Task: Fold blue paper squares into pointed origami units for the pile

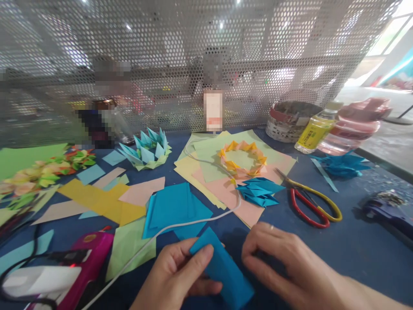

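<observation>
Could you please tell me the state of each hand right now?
Left hand: closed on a folded blue paper.
Right hand: curled beside the paper; whether it holds anything cannot be told.

The left hand (pixel 182 275) pinches with its thumb (pixel 200 260) laid on top; just right of that hand, the right hand (pixel 284 254) rests loosely curled, knuckles up.
</observation>
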Demonstrator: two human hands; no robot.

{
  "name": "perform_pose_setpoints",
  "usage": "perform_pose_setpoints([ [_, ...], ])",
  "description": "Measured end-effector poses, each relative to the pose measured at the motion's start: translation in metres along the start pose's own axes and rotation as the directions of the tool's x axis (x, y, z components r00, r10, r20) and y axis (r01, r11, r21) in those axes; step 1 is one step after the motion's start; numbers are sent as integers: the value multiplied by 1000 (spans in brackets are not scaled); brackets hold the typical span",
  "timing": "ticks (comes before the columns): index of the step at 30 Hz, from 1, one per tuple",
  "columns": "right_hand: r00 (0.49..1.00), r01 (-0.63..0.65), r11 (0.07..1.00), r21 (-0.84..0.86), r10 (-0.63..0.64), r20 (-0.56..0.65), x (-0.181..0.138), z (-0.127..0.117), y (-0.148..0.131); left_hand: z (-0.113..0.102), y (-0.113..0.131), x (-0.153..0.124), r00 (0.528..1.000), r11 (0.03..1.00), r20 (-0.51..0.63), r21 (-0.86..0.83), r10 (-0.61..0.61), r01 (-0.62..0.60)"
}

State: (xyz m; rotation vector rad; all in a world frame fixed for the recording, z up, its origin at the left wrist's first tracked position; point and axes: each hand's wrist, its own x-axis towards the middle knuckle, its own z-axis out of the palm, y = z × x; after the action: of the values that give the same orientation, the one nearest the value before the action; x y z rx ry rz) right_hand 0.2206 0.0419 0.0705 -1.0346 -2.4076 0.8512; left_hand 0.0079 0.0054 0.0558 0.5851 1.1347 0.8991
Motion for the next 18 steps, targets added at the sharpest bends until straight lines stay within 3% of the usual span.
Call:
perform_pose_setpoints([
  [3,989,-12,953,-304,-34,-145,-3,-24,16,1,3,2,994,994,-97,-97,41,-50],
  [5,979,-146,831,-536,41,-202,-9,-40,34,2,5,4,986,982,-156,-164,65,-91],
  [9,935,-341,736,-585,201,-293,-23,-64,71,-1,5,7,966,963,-243,-227,89,-146],
  [12,904,-424,697,-578,279,-325,-33,-68,92,-10,0,11,966,963,-241,-226,93,-149],
  [18,823,-565,625,-539,387,-416,-39,-66,104,-20,-3,15,965,963,-236,-211,114,-165],
])
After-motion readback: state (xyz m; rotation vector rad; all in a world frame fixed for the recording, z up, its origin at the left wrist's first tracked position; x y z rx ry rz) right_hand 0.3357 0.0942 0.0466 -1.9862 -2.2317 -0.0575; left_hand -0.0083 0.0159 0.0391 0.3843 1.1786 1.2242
